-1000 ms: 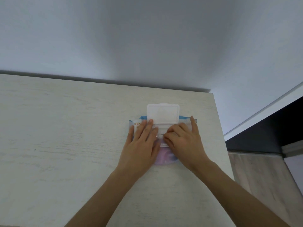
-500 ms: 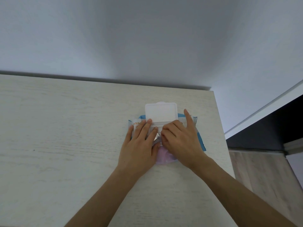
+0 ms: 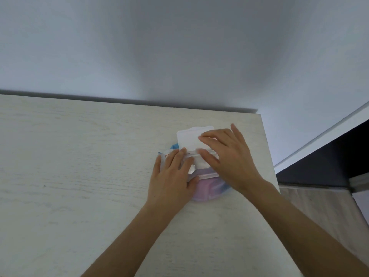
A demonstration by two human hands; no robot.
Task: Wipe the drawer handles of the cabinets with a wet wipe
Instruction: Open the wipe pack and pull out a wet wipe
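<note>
2 hands (image 3: 171,176) (image 3: 229,156) flat (apparently) on pack (image 3: 207,188).

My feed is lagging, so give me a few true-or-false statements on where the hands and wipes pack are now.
1. The left hand lies flat on the wipes pack. True.
2. The pack's white lid is shut. False: it is flipped open, away from the person.
3. The right hand reaches over the lid. True.
4. The pack sits mid-table. False: it lies near the table's right edge.
5. A wipe is fully pulled out. False: none is clear of the pack.
</note>
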